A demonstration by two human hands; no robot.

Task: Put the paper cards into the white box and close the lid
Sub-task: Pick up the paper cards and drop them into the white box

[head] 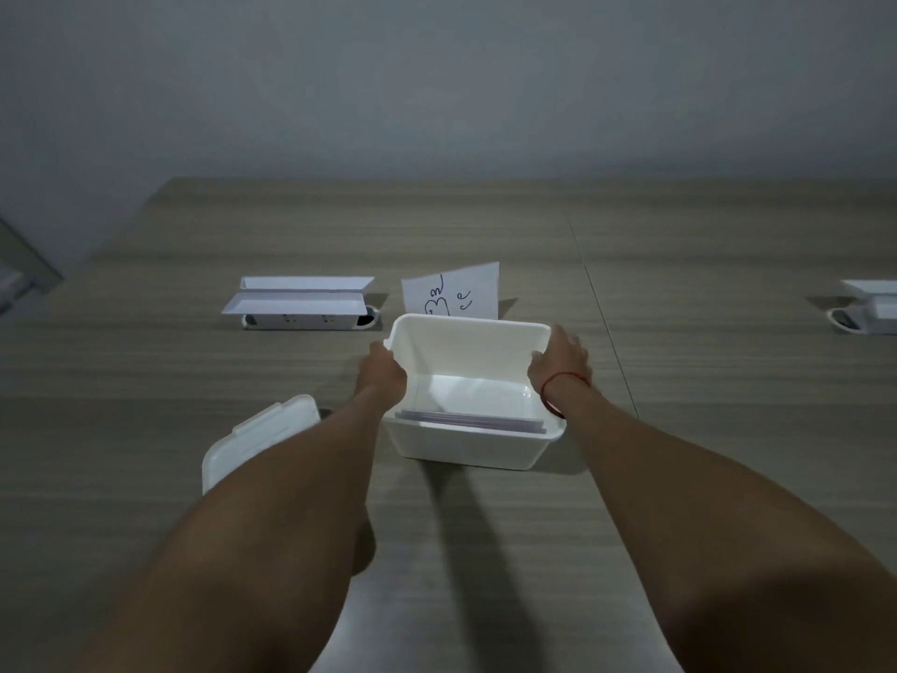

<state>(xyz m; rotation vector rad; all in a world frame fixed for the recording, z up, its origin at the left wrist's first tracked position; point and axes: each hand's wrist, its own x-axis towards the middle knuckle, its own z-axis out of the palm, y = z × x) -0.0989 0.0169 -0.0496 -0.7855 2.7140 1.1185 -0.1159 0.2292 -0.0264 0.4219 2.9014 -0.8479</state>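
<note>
The white box [466, 446] stands uncovered in the middle of the wooden table. Paper cards [473, 421] lie stacked inside it against the near wall. My left hand [383, 369] grips the box's left rim and my right hand [560, 364], with a red thread at the wrist, grips its right rim. The white lid [259, 437] lies on the table to the left of the box, partly hidden by my left forearm.
A paper sheet with blue writing [454, 293] stands just behind the box. A white power-socket unit with raised flaps [301, 303] sits at the back left, another [869, 306] at the right edge. A seam [606, 323] runs across the table [728, 405].
</note>
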